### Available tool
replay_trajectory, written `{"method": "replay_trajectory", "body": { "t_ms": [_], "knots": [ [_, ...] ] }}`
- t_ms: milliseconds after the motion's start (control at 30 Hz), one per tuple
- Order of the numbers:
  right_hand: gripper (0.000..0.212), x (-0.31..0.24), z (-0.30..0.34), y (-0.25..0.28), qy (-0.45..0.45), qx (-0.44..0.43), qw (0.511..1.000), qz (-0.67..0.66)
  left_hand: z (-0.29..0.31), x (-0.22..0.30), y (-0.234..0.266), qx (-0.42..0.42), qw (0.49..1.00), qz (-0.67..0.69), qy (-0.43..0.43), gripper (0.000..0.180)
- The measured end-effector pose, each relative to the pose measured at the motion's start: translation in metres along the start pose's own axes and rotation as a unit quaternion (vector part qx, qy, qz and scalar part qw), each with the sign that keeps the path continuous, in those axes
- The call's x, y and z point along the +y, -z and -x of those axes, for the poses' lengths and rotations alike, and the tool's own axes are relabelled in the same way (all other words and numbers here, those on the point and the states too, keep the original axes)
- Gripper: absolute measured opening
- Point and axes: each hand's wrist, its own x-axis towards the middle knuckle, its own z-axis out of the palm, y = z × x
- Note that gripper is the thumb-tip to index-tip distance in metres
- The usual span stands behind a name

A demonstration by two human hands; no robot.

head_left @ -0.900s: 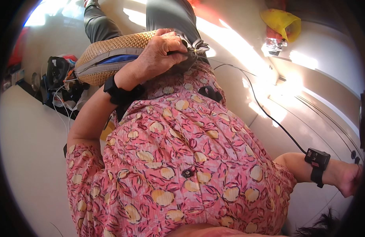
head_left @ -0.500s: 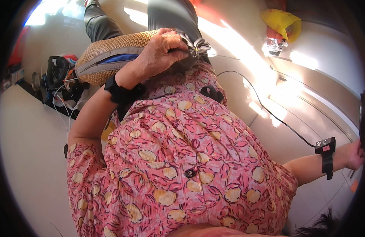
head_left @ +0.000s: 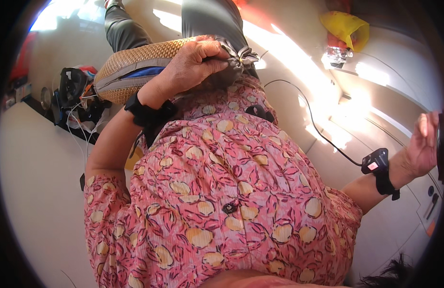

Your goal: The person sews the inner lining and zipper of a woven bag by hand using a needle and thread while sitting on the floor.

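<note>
My left hand (head_left: 186, 69) is closed on a tan woven straw bag (head_left: 130, 57) held across my front. The bag has grey fabric edging, and a long slit in its side shows bright blue inside. Beside my fingers, grey fabric (head_left: 238, 60) is gathered into a puckered bunch at the bag's right end. Far to the right, my right hand (head_left: 422, 146) is raised with its fingers stretched out, beside a dark upright edge (head_left: 443, 149). Whether it touches that edge is unclear. I see nothing held in it.
A black cable (head_left: 318, 120) runs to the box (head_left: 375, 162) strapped on my right wrist. Pale drawer or cabinet fronts (head_left: 371, 129) line the right side. A yellow plastic bag (head_left: 346, 29) lies upper right. Tangled cords and black gear (head_left: 78, 91) sit at left.
My right hand has moved upward, and its fingers have gone from curled to stretched out. My left hand still grips the woven bag, almost in the same place.
</note>
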Motion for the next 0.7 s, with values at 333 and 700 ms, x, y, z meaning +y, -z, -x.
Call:
{"method": "replay_trajectory", "body": {
  "t_ms": [333, 700],
  "knots": [
    [0.010, 0.185, 0.096, -0.156, -0.289, -0.230, 0.921, 0.123, 0.003, 0.004, -0.003, 0.009, 0.996, 0.072, 0.056, 0.014],
    [0.007, 0.216, 0.108, -0.158, -0.066, -0.283, 0.919, 0.266, 0.004, 0.007, -0.004, 0.024, 0.997, 0.045, 0.051, 0.014]
  ]
}}
